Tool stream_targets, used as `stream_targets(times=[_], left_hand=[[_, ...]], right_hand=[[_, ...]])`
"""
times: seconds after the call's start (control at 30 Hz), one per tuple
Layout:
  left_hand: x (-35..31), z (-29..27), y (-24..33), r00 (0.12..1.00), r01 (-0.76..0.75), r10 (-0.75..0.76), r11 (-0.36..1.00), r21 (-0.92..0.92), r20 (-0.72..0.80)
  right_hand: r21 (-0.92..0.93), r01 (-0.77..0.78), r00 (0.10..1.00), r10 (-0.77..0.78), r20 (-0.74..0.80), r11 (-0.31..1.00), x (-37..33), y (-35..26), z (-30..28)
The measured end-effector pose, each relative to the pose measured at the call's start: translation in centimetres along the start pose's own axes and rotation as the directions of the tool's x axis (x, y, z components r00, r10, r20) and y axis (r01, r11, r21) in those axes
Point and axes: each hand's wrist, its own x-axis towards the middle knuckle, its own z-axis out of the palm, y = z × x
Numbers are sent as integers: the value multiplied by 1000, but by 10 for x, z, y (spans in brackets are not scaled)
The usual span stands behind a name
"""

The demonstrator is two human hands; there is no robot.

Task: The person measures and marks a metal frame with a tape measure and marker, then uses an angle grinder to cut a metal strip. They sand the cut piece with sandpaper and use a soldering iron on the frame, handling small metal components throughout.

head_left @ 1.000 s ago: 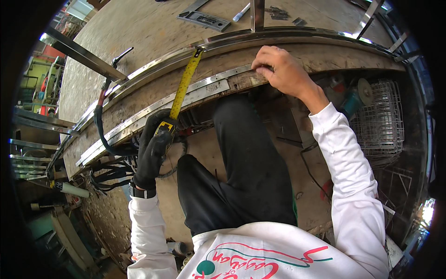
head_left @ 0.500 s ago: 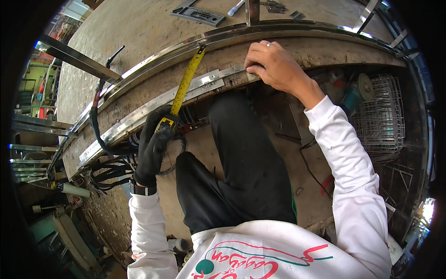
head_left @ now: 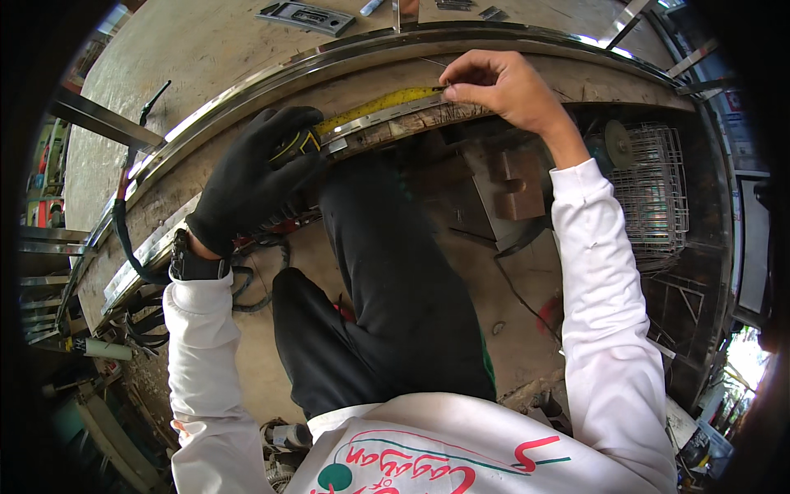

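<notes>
My left hand (head_left: 255, 169), in a black glove, is closed around the case of a tape measure (head_left: 306, 143) at the table's near edge. The yellow blade (head_left: 378, 103) runs out to the right, lying along a flat metal strip (head_left: 362, 125) at that edge. At its far end, my bare right hand (head_left: 514, 86) pinches the blade's tip between thumb and fingers. The gloved hand hides part of the strip and most of the case.
A long shiny metal frame (head_left: 329, 56) with uprights lies across the wooden table (head_left: 206, 62). At the back is a grey tool (head_left: 304, 16). A torch-like handle with a black cable (head_left: 122, 218) hangs at left. Below right are a grinder (head_left: 615, 144) and a wire basket (head_left: 658, 198).
The blade has swung from pointing away from me to lying along the strip. My left hand has moved up onto the table edge; my right hand now holds the blade's tip.
</notes>
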Motion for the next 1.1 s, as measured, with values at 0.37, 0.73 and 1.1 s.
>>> stream_targets(times=[0.37, 0.73, 1.1], left_hand=[[-15, 4, 8, 999, 38, -28, 926, 375, -34], [-29, 19, 6, 975, 72, 7, 936, 344, -223], [-28, 34, 10, 937, 191, -21, 865, 464, -348]], right_hand=[[-264, -6, 993, -24, -112, 964, -6, 14, 7], [-119, -34, 996, 24, -87, 992, -5, 4, 24], [-189, 36, 984, -68, -166, 981, -5, -1, 37]])
